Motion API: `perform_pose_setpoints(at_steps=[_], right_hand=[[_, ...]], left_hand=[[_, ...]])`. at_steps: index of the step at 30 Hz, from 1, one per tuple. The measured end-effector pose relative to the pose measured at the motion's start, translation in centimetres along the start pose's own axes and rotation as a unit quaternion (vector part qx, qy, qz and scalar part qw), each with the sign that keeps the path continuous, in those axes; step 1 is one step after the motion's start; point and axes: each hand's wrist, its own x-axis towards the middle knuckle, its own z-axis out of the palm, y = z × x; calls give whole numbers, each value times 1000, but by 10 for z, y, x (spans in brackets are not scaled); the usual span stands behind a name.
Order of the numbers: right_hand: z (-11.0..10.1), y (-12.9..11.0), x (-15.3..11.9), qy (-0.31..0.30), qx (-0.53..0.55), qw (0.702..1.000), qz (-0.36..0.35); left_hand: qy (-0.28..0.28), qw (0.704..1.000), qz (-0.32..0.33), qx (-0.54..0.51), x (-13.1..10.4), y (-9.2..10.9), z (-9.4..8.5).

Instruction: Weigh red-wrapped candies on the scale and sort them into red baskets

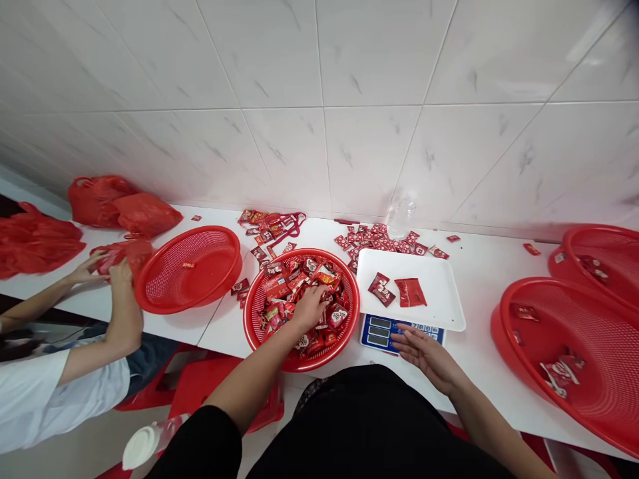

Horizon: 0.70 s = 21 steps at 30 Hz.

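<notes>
My left hand (310, 307) reaches into a red plastic basket (252, 326) heaped with small red wrapped packets (276, 287). Its fingers are curled down among them, and whatever they grip is hidden. Over the front edge of a blue digital scale (378, 332), my right hand (426, 351) is open, its fingers apart and holding nothing. A white tray (439, 279) sits on the scale. On it lie a dark red packet (381, 289) and a brighter red packet (411, 293), side by side.
Loose small packets (372, 237) lie behind the tray, near a clear plastic bag (402, 216). Another red basket (190, 266) stands to the left, beside a co-worker's hands (120, 273) on a red bag. Red baskets (529, 332) holding a few packets stand at right.
</notes>
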Motion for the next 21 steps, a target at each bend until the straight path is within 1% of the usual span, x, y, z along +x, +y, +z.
perform_pose_setpoints(at_steps=[2,4,7,10,13,15,18,21], right_hand=[[-2,1,-2,7,6,1000,-5],[-3,2,-3,13,11,1000,-6],[-2,2,-4,16,11,1000,-5],[2,1,-3,8,7,1000,-3],[7,-2,-3,-2,-1,1000,-6],[10,-5,-3,-6,-4,1000,-5],[13,-7,-4,-11,-3,1000,-2],[20,-8,-4,-23,-10,1000,1]], left_hand=[[38,998,-8,-45,4,-3,-6],[68,994,-36,-77,6,-8,-13],[105,984,-85,-113,5,-14,-28],[137,970,-116,-162,1,-15,-44],[153,959,-134,-199,-3,-12,-56],[158,949,-141,-233,-5,-10,-59],[149,927,-148,-309,-6,-4,-60],[142,905,-154,-370,-7,7,-58]])
